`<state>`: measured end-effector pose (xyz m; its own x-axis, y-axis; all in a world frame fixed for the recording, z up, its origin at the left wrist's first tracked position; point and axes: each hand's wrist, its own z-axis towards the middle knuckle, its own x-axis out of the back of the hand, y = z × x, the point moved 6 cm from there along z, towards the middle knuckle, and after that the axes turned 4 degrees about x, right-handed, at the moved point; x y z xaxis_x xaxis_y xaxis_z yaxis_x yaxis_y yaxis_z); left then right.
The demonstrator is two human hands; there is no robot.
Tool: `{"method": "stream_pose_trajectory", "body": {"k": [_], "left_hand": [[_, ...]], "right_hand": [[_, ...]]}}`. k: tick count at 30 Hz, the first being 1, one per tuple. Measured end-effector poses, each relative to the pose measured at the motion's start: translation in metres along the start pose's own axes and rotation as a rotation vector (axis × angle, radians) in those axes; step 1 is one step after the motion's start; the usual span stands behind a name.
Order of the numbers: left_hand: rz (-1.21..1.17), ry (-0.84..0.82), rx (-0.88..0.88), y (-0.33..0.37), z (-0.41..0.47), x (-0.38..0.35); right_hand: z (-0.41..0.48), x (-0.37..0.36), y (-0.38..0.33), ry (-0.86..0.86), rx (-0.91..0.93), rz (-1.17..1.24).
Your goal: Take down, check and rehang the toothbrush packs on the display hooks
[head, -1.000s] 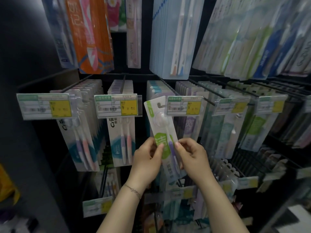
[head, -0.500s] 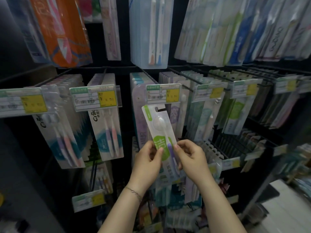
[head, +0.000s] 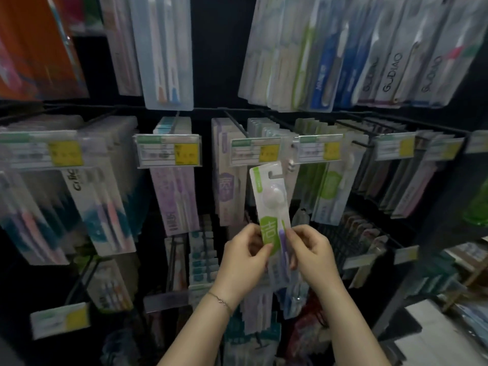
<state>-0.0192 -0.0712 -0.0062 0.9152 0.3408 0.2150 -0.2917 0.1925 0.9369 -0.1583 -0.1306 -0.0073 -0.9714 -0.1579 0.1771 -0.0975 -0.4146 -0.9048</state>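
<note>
The left hand (head: 243, 257) and right hand (head: 311, 254) pinch the toothbrush pack (head: 272, 199) by its lower side edges, holding it upright, apparently off-hook, just below a middle-row price tag (head: 254, 152), seemingly to check its front.

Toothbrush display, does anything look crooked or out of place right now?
Only the white-and-green toothbrush pack: it leans top-left, pinched between the left hand and right hand, its hang slot apparently off any hook. The hanging rows look orderly.
</note>
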Motion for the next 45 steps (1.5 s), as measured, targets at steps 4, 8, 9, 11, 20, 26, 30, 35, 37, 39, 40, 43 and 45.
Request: {"method": "stream_pose_trajectory", "body": {"k": [4, 8, 9, 11, 20, 26, 30, 35, 37, 39, 40, 43, 45], "left_hand": [[0.051, 0.015, -0.012, 0.007, 0.01, -0.032], [0.055, 0.009, -0.039, 0.009, 0.023, -0.062], [0.063, 0.006, -0.045, 0.009, 0.026, -0.07], [0.079, -0.002, -0.052, 0.011, 0.033, -0.085], [0.095, 0.04, -0.067, 0.03, 0.072, -0.127], [0.099, 0.069, -0.056, 0.038, 0.089, -0.145], [0.085, 0.079, -0.031, 0.04, 0.096, -0.153], [0.032, 0.076, -0.018, 0.043, 0.1, -0.164], [0.018, 0.076, -0.021, 0.044, 0.1, -0.17], [0.014, 0.08, -0.03, 0.045, 0.101, -0.174], [0.005, 0.079, -0.031, 0.045, 0.101, -0.177], [-0.014, 0.072, -0.032, 0.047, 0.101, -0.183], [-0.005, 0.07, -0.045, 0.05, 0.1, -0.186]], "right_hand": [[0.015, 0.03, 0.011, 0.0, 0.009, -0.006], [0.026, 0.056, 0.026, 0.01, -0.004, 0.019], [0.029, 0.062, 0.03, 0.014, -0.005, 0.022], [0.037, 0.075, 0.037, 0.03, 0.0, 0.031], [0.075, 0.118, 0.05, 0.162, 0.071, -0.021], [0.088, 0.135, 0.041, 0.197, 0.116, -0.03], [0.097, 0.142, 0.04, 0.195, 0.121, -0.025], [0.104, 0.154, 0.043, 0.211, 0.114, -0.069], [0.107, 0.159, 0.045, 0.219, 0.11, -0.089], [0.109, 0.165, 0.047, 0.223, 0.116, -0.113], [0.11, 0.167, 0.047, 0.22, 0.116, -0.122], [0.114, 0.173, 0.048, 0.212, 0.115, -0.134], [0.115, 0.174, 0.05, 0.208, 0.108, -0.144]]}}
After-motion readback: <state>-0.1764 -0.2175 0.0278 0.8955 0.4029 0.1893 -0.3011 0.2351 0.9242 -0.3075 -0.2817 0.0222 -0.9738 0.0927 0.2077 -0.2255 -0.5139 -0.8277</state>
